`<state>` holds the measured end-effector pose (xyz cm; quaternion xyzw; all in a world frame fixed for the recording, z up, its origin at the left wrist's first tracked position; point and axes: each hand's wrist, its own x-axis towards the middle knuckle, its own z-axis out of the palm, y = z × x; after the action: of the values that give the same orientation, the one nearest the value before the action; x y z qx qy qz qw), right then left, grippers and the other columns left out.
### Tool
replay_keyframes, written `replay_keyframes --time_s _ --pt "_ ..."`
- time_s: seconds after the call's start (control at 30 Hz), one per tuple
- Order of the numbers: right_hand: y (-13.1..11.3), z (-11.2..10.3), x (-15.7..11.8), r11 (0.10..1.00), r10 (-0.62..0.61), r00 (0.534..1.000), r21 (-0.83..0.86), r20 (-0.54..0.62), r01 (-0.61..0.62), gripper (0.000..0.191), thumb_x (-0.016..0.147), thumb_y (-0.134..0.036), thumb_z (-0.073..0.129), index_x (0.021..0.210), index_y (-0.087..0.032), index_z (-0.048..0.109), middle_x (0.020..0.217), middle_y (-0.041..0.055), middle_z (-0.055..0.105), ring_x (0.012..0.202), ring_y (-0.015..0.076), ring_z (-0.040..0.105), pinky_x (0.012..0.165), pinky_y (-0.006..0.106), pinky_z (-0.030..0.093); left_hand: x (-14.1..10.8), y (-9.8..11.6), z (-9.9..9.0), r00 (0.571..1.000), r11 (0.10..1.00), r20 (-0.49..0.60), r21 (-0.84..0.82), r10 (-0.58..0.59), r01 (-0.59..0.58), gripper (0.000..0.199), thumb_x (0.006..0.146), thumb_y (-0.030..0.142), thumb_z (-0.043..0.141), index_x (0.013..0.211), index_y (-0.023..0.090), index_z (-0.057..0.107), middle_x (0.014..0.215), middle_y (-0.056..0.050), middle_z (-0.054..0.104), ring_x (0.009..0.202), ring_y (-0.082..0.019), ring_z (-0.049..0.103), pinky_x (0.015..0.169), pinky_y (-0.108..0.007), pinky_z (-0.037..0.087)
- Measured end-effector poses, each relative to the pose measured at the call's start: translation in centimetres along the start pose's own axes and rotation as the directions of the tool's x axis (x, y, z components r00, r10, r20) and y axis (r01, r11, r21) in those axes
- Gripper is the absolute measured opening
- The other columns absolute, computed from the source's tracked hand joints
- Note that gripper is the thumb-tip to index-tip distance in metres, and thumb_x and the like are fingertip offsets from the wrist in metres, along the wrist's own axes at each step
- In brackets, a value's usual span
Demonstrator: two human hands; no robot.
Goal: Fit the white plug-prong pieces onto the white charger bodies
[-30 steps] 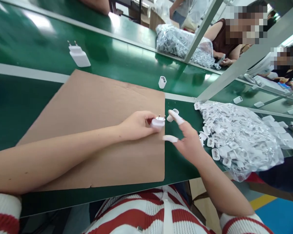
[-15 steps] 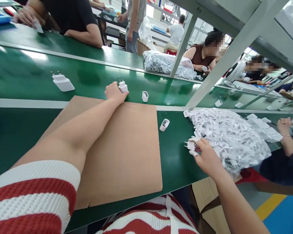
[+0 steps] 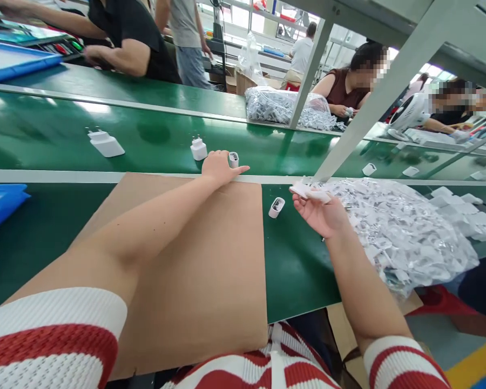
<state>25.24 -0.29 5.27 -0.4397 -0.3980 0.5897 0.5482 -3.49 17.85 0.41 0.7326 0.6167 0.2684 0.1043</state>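
At the near edge of the green belt, my left hand [image 3: 221, 167] is closed around a small white charger housing [image 3: 234, 159]; its open end faces me. Just left of it stands a white two-pin charger [image 3: 198, 149]. Another two-pin charger [image 3: 106, 145] lies farther left. My right hand [image 3: 322, 208] is turned palm up at the left edge of a clear bag of white parts [image 3: 405, 232]. White covers wrap its fingertips, which are pressed together; what they hold is unclear. Between my hands, an open white housing [image 3: 276, 207] lies on the green table.
A cardboard sheet [image 3: 202, 270] lies in front of me. A slanted metal post [image 3: 360, 108] rises behind the bag. Blue trays [image 3: 2, 208] are at the left. Across the belt are co-workers and another bag of parts [image 3: 271, 105]. More white pieces [image 3: 465, 210] lie right.
My left hand has let go of the two-pin charger and moved right to the housing. My right hand has moved away from me and turned palm up; its pronged piece no longer shows clearly.
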Motion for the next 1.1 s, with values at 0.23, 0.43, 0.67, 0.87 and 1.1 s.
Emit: replay_keyframes --time_s 0.23,0.43,0.67,0.87,1.1 --pt "1.6 0.6 -1.1 0.998 0.025 0.999 0.054 0.045 -0.027 0.031 0.076 -0.037 0.082 0.103 -0.022 0.076 0.119 0.0076 0.081 0.113 0.0234 0.077 0.1 0.036 0.066 1.9 1.6 1.4 0.984 0.976 -0.042 -0.138 -0.175 0.167 0.045 0.087 0.051 0.069 0.111 0.013 0.07 0.113 -0.012 0.077 0.109 -0.024 0.067 0.09 -0.036 0.047" --pt "1.4 0.0 -1.4 0.966 -0.142 0.988 -0.224 -0.052 0.127 0.041 0.071 -0.039 0.086 0.11 -0.025 0.08 0.11 0.0028 0.08 0.091 0.0173 0.073 0.072 0.028 0.063 -8.2 4.5 -3.6 0.98 0.957 -0.13 -0.227 0.152 -0.178 0.038 0.09 0.04 0.068 0.122 0.021 0.073 0.118 -0.007 0.076 0.107 -0.026 0.066 0.089 -0.038 0.053" --pt "1.8 1.7 -2.7 0.909 -0.282 0.956 -0.298 0.08 0.293 0.026 0.077 -0.037 0.086 0.098 -0.025 0.078 0.122 0.006 0.076 0.095 0.0204 0.074 0.088 0.04 0.064 -19.0 6.5 -3.0 0.857 0.804 0.151 -0.455 0.492 -0.382 0.024 0.1 0.034 0.063 0.12 0.022 0.071 0.109 -0.007 0.077 0.101 -0.024 0.067 0.097 -0.039 0.053" --pt "2.9 2.6 -4.0 0.716 -0.373 0.902 -0.551 0.217 0.429 0.037 0.083 -0.036 0.088 0.114 -0.027 0.07 0.119 0.0055 0.075 0.102 0.0207 0.073 0.087 0.038 0.063 -19.1 5.7 -0.8 0.885 0.775 0.219 -0.594 0.411 -0.213 0.041 0.091 0.044 0.077 0.124 0.02 0.068 0.113 -0.008 0.073 0.102 -0.024 0.067 0.09 -0.036 0.055" --pt "1.7 3.0 -5.4 0.219 -0.377 0.733 -0.714 0.567 0.665 0.027 0.098 -0.017 0.071 0.118 -0.034 0.077 0.109 0.0026 0.082 0.099 0.0218 0.075 0.084 0.037 0.064 -18.8 5.6 -0.9 0.87 0.725 0.191 -0.647 0.455 -0.238 0.024 0.094 0.043 0.073 0.102 0.02 0.073 0.1 -0.007 0.072 0.095 -0.023 0.064 0.084 -0.033 0.053"
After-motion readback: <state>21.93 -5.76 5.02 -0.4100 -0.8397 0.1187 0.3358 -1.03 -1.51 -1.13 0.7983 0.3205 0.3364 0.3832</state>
